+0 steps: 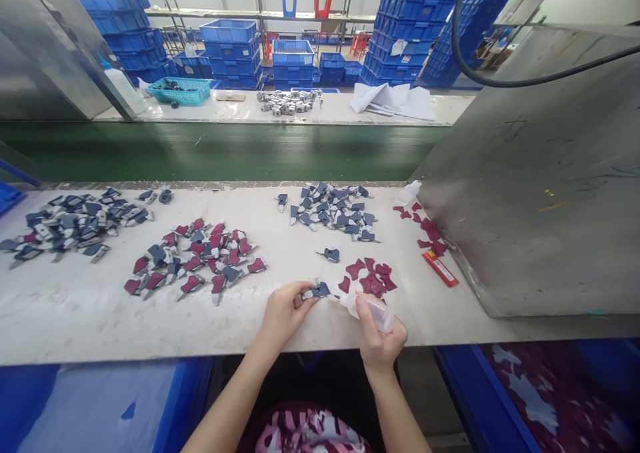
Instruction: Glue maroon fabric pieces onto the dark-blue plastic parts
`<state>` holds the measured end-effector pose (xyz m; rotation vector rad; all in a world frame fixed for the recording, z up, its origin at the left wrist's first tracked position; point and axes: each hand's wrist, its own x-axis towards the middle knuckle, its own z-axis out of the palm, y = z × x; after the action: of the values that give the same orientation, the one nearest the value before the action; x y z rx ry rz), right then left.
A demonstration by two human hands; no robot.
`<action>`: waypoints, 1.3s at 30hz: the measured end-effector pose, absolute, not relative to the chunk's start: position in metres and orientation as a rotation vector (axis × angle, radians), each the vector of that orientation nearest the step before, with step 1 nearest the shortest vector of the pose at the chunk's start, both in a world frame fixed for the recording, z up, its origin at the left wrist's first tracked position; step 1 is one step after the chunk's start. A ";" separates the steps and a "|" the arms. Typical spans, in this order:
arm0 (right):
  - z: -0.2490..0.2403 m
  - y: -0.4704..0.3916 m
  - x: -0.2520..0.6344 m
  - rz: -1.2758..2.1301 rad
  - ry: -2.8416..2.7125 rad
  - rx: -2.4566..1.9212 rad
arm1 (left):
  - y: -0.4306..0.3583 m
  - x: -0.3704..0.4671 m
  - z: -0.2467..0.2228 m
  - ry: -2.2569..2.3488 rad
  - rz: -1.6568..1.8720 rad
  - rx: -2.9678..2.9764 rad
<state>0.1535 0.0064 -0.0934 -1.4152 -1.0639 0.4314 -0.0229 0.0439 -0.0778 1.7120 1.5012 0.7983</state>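
Between its thumb and fingers, my left hand [285, 311] holds a small dark-blue and grey plastic part [319, 291]. A translucent squeeze bottle [376, 311] is gripped in my right hand [383, 343], its thin nozzle pointing left, close to the held part; whether they touch I cannot tell. Dark-red flat pieces [373, 281] lie just beyond the bottle. A single blue and grey part [330, 255] rests a little past my left hand. Farther back is a pile of blue and grey parts [333, 209]. To the left spreads a group of parts with dark-red faces [195, 259].
Another pile of blue and grey parts [83, 223] lies far left. Near the metal panel [550, 173] on the right are more red pieces [430, 229] and a red packet [440, 269]. A green strip [225, 153] runs behind the table. Blue crates [117, 406] flank me below.
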 end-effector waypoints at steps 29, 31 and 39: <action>-0.091 0.015 0.140 0.681 -0.974 -1.427 | 0.043 -0.023 -0.078 1.477 0.862 1.732; -0.091 0.014 0.144 0.644 -0.980 -1.437 | 0.043 -0.024 -0.078 1.475 0.857 1.736; -0.087 0.019 0.202 0.362 -0.708 -1.475 | 0.043 -0.024 -0.078 1.472 0.877 1.760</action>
<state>0.2024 0.0191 -0.0872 -1.4745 -0.7077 0.3621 -0.0242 0.0435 -0.0777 1.7601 1.4721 0.8771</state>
